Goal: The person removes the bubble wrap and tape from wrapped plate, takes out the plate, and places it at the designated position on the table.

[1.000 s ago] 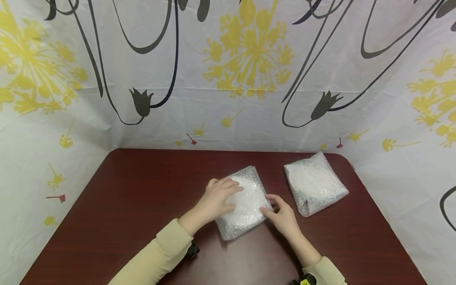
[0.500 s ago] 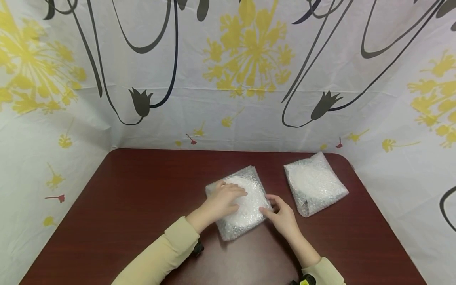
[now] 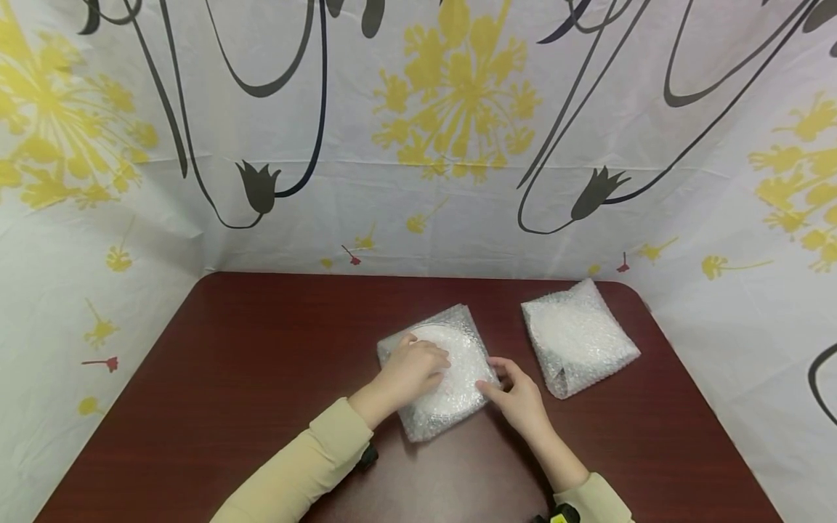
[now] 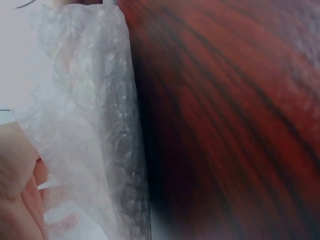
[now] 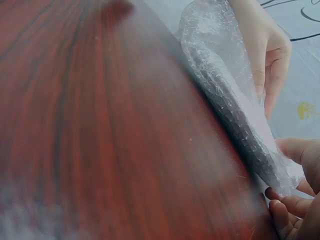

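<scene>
A bubble-wrapped package (image 3: 458, 399) lies flat near the middle of the table, a white round disc like a plate showing through its clear wrap. My left hand (image 3: 412, 370) is on top of it, fingers curled into the bubble wrap (image 4: 75, 125); part of the fingers shows through the film in the left wrist view. With the thumb above and fingers under the edge, my right hand (image 3: 519, 399) pinches the package's right corner. The right wrist view shows the right hand (image 5: 300, 185) at the near corner and the left hand (image 5: 265, 45) over the top.
A second bubble-wrapped package (image 3: 578, 334) with a white round shape inside lies at the back right of the dark red-brown table (image 3: 261, 349). A patterned cloth (image 3: 425, 211) hangs behind the table and along its sides.
My left hand has slid right over the package from its left part toward the middle, and its fingers have drawn in. The right hand and both packages have stayed put.
</scene>
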`<act>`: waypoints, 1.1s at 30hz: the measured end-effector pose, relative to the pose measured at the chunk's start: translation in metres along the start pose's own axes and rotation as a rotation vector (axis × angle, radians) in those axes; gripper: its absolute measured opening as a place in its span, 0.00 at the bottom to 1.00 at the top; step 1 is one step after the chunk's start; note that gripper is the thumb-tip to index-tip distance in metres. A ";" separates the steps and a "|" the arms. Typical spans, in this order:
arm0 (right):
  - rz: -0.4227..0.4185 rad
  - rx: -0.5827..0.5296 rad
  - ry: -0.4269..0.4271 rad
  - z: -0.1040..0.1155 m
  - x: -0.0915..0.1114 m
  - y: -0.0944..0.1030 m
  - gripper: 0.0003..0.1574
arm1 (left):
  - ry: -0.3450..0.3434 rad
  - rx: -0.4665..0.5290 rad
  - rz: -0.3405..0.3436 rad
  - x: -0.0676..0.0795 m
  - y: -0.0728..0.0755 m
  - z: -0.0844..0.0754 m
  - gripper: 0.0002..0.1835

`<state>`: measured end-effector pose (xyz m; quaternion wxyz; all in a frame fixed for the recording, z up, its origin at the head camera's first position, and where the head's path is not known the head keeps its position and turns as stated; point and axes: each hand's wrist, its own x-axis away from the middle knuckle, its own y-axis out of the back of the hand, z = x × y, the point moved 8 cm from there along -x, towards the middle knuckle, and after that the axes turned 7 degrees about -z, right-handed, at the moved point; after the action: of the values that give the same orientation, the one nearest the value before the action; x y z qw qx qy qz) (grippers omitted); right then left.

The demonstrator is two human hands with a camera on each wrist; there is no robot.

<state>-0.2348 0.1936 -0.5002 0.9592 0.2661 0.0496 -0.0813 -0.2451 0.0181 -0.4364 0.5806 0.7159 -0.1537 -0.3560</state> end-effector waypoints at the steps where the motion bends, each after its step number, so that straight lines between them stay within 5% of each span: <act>1: 0.000 0.000 -0.001 0.000 0.000 0.000 0.29 | 0.001 0.003 -0.003 0.000 0.000 0.000 0.09; 28: 0.012 0.006 -0.010 0.003 0.001 0.000 0.29 | 0.043 0.084 -0.026 -0.002 0.000 0.007 0.08; 33: 0.010 0.016 0.008 0.003 0.001 0.000 0.29 | 0.072 0.183 -0.078 -0.003 0.006 0.012 0.07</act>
<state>-0.2340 0.1921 -0.4972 0.9573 0.2743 0.0516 -0.0758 -0.2546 0.0098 -0.4309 0.5035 0.7837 -0.1367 -0.3371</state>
